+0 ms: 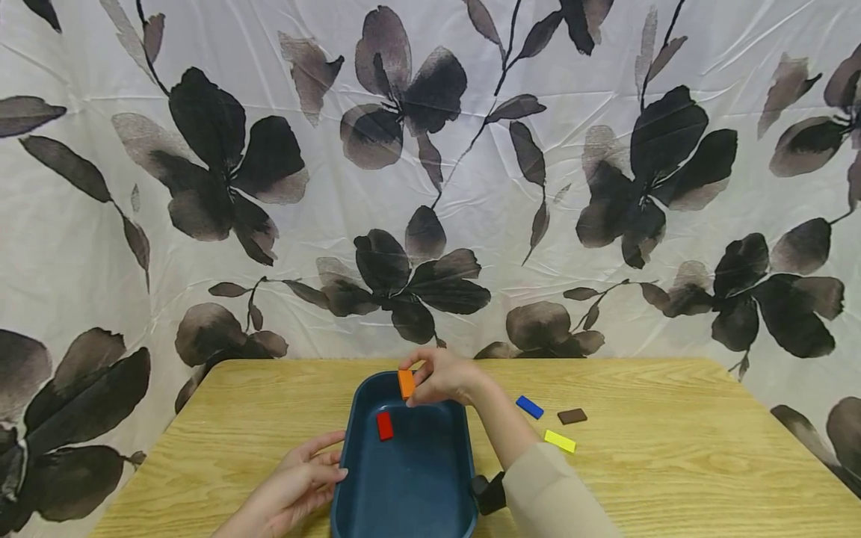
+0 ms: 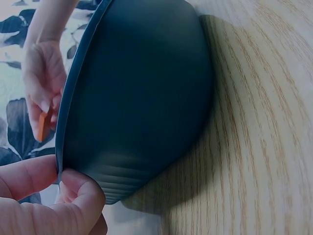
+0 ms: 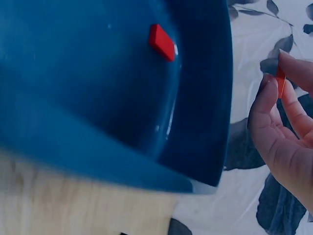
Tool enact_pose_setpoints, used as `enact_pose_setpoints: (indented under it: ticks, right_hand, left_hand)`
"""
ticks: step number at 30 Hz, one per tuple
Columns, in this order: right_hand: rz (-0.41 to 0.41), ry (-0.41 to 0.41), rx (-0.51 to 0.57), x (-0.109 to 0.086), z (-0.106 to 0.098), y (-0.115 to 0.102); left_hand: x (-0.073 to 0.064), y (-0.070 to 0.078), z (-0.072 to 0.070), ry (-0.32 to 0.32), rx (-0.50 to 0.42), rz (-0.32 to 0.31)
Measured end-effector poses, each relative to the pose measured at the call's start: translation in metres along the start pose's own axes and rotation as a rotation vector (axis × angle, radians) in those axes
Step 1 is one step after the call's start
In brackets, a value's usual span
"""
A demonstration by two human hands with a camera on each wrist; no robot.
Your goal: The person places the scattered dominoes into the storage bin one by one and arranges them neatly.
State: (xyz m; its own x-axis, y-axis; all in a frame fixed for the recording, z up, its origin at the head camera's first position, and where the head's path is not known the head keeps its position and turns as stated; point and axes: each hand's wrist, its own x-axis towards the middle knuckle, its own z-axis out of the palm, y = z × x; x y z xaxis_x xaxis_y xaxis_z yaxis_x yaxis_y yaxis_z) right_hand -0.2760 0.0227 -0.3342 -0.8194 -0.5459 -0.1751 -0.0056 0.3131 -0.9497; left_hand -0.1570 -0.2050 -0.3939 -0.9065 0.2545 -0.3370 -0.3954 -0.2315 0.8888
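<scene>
A dark blue plastic tub (image 1: 413, 486) stands on the wooden table, with a red block (image 1: 385, 426) lying flat inside it towards the far left. My right hand (image 1: 447, 379) pinches an orange block (image 1: 406, 384) between thumb and fingers, above the tub's far end. In the right wrist view the same orange block (image 3: 280, 82) appears edge-on between the fingertips. At the tub's left side, my left hand (image 1: 299, 482) holds the rim; the left wrist view shows the thumb and fingers (image 2: 80, 188) gripping that edge.
To the right of the tub lie a blue block (image 1: 530, 407), a dark brown block (image 1: 572, 416) and a yellow block (image 1: 560, 441) on the table (image 1: 673, 463). A floral cloth (image 1: 430, 187) hangs behind the table's far edge.
</scene>
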Motion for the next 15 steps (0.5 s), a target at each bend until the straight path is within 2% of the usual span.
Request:
enact_pose_setpoints:
  ticks: [9, 15]
  right_hand:
    - [0.017, 0.010, 0.144, 0.009, 0.011, 0.005]
    - [0.021, 0.030, 0.137, 0.014, 0.017, 0.015]
  left_hand:
    - [-0.001, 0.001, 0.000, 0.014, -0.004, -0.004]
    - [0.000, 0.001, 0.001, 0.010, -0.005, -0.006]
